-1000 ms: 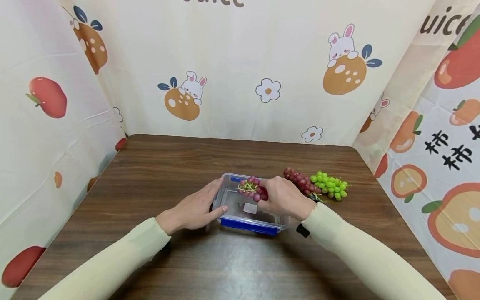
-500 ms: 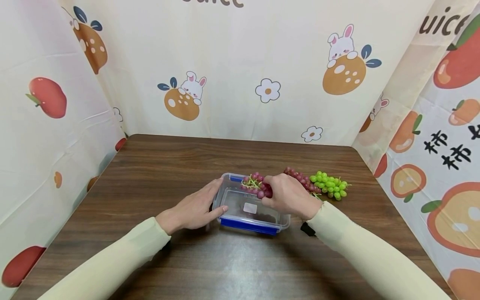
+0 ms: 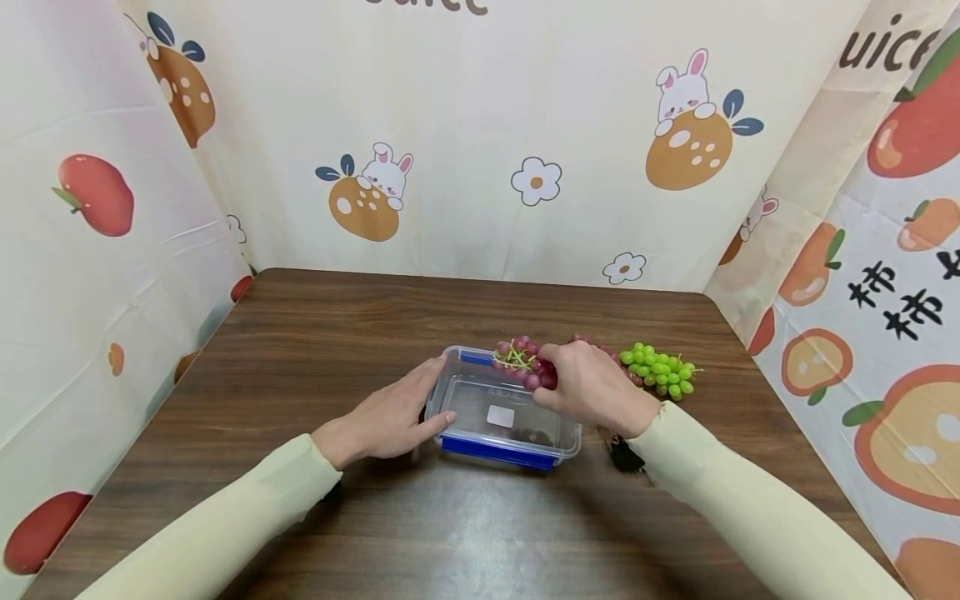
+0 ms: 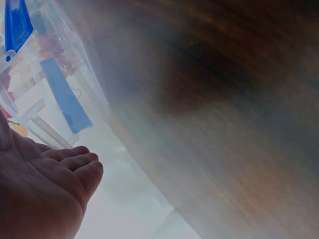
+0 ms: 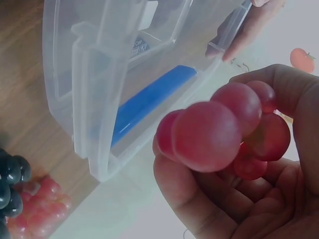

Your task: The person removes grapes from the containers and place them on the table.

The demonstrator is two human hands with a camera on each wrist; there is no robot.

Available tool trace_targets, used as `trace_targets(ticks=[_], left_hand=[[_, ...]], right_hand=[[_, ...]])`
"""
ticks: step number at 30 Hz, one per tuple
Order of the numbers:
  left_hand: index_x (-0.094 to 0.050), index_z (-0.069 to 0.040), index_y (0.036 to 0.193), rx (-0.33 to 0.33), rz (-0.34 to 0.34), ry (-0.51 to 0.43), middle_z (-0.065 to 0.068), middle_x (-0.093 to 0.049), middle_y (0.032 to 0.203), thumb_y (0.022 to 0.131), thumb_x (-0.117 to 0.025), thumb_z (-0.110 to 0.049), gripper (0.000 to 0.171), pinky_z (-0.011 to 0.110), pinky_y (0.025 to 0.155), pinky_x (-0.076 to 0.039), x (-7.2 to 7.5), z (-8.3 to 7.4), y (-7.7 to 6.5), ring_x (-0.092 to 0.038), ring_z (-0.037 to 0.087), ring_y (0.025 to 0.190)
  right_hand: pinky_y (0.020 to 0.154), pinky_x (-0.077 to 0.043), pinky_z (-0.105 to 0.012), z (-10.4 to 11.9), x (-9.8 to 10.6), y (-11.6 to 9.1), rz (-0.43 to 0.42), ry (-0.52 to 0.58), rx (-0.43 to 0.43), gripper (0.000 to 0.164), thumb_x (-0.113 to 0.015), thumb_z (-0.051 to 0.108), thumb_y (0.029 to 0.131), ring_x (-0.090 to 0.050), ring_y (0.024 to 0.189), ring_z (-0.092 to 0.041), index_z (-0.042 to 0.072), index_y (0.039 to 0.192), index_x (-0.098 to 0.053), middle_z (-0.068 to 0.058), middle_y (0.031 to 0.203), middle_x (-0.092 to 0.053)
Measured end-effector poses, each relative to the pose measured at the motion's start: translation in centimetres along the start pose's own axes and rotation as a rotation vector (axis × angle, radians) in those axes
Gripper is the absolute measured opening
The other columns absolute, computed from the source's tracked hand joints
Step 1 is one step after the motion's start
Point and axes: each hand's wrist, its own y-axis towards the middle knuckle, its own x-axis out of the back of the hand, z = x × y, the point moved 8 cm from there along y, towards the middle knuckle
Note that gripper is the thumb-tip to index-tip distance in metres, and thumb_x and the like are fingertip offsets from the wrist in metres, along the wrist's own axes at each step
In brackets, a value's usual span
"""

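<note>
A bunch of red grapes (image 3: 517,358) is held in my right hand (image 3: 596,387), raised over the back rim of a clear plastic food container with blue clips (image 3: 498,452). In the right wrist view the thumb and fingers curl round the grapes (image 5: 207,134), and the container's clear wall (image 5: 94,99) stands beside them. My left hand (image 3: 393,412) rests against the container's left side with its fingers straight. The left wrist view shows those fingertips at the container's outer wall. The container has no lid on it, and a white label (image 3: 500,416) shows on its bottom.
To the right on the wooden table (image 3: 360,317) lie green grapes (image 3: 660,369) and another red bunch (image 5: 40,204), partly hidden behind my right hand in the head view. Dark grapes (image 5: 10,179) show in the right wrist view. A printed curtain (image 3: 465,208) surrounds the table.
My right hand has moved up and to the right with the red grapes, from inside the container to its back rim. The left hand and the container have stayed put.
</note>
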Motion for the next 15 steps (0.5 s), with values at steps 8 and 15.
trace_targets(ticks=[8,15], left_hand=[[-0.008,-0.007,0.165,0.001,-0.004,-0.002,0.013,-0.016,0.17,0.103,-0.04,-0.066,0.092,0.047,0.121,-0.029,0.0,0.0,-0.1,-0.022,0.026,0.154],[-0.008,-0.006,0.165,-0.004,-0.007,-0.003,0.013,-0.016,0.17,0.103,-0.04,-0.066,0.092,0.047,0.121,-0.029,0.0,0.0,0.0,-0.022,0.026,0.154]], right_hand=[[0.047,-0.034,-0.027,-0.2,1.0,-0.2,-0.04,-0.019,0.01,0.02,-0.074,0.019,0.081,-0.043,0.054,-0.011,0.017,0.074,-0.055,0.005,0.06,-0.048],[0.045,-0.033,-0.026,-0.5,1.8,-0.6,-0.061,-0.013,0.014,0.016,-0.074,0.017,0.08,-0.042,0.051,-0.01,0.014,0.079,-0.059,0.004,0.062,-0.049]])
